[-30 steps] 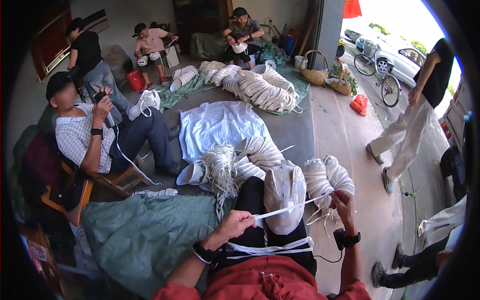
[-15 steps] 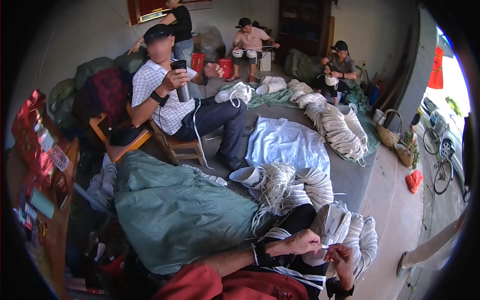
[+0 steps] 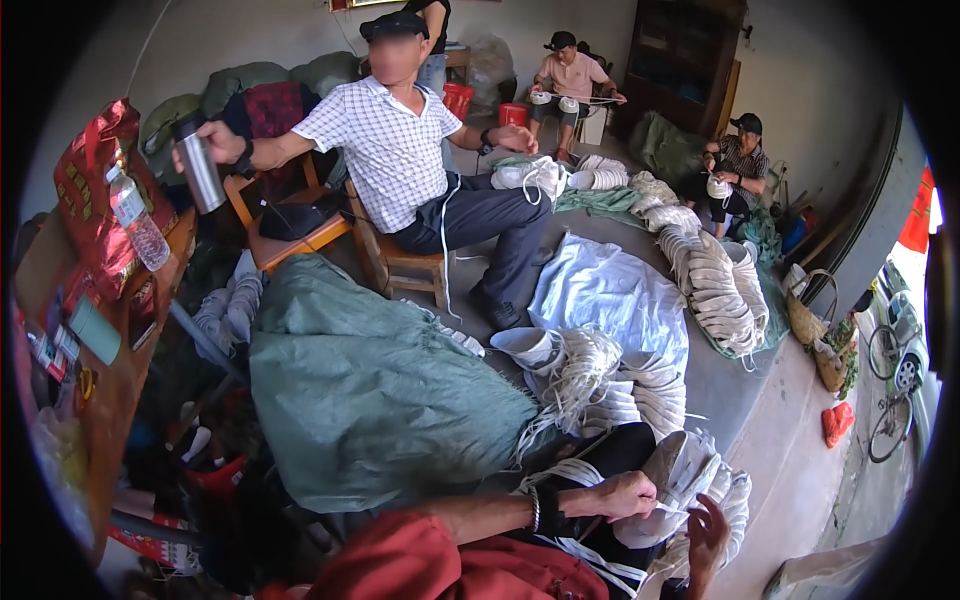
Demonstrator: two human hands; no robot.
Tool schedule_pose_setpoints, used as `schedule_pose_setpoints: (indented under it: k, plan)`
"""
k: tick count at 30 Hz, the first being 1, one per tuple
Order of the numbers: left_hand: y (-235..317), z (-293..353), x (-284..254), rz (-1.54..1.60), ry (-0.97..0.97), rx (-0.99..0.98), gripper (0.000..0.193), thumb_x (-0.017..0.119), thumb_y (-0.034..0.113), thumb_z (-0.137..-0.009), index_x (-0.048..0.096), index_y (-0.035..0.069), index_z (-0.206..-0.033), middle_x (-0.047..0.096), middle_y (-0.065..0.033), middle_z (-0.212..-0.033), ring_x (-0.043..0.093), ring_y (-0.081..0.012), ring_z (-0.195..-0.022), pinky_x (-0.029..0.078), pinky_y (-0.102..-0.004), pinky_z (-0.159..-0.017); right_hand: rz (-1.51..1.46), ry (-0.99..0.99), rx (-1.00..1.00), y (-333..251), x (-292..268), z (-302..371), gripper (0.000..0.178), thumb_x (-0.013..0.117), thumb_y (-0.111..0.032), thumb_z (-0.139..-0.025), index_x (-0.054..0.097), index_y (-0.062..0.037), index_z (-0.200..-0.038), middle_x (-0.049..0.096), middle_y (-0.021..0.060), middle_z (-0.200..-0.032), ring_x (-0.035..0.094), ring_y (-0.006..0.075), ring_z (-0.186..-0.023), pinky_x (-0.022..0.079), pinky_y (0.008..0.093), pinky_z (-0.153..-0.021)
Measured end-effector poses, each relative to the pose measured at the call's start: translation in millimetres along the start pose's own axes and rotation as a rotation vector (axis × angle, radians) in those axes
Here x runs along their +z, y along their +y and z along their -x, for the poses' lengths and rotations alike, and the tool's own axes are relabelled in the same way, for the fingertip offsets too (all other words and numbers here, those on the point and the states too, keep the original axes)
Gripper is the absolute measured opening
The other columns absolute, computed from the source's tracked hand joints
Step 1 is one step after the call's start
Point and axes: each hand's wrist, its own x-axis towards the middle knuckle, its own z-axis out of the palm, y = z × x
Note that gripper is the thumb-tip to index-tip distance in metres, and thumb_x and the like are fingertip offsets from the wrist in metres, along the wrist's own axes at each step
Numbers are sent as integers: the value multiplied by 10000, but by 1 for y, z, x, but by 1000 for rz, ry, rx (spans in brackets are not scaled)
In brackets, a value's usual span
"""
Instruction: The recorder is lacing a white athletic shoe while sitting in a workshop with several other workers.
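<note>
My left hand [image 3: 622,496], with a dark band and a beaded bracelet at its wrist, pinches the end of a narrow white strap over my lap. My right hand [image 3: 708,535] is just to the right of it, fingers apart and curved, with nothing visible in them. Beneath and beyond both hands, a white rounded cup-shaped piece [image 3: 672,470] rests against my dark-clothed legs. More white straps [image 3: 590,562] trail across my lap. Stacked white pieces [image 3: 735,505] lie at my right. A bundle of loose white strands [image 3: 582,370] lies ahead.
A large green sack [image 3: 370,400] fills the left front. Beyond it, a person on a wooden chair [image 3: 385,245] holds a steel tumbler [image 3: 202,165]. At left stands a cluttered wooden table [image 3: 150,310]. A white sheet [image 3: 610,300] and stacked white pieces [image 3: 715,275] cover the floor; other people sit behind.
My right hand has come away from the strap, its fingers spreading; my left still pinches it. The seated person has swung the tumbler toward the table. My view has shifted left.
</note>
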Motion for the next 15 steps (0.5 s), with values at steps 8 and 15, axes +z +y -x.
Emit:
schedule_pose_setpoints:
  k: [8, 15]
  plan:
    - [14, -5, 1, 133, -51, -10, 349, 485, 243, -904, 534, 27, -634, 502, -18, -492, 447, -81, -346, 333, -256, -322, -246, -186, 89, -29, 44, 0, 213, 631, -31, -796, 590, 58, -984, 621, 42, -744, 552, 86, -618, 427, 200, -567]
    - [2, -13, 1, 172, -40, -33, 311, 512, 234, -891, 525, 28, -658, 505, -24, -514, 455, -88, -367, 346, -249, -360, 70, -136, 82, -24, 37, 1, 95, 622, -56, -812, 644, 30, -844, 542, -27, -621, 428, 31, -547, 304, 186, -494]
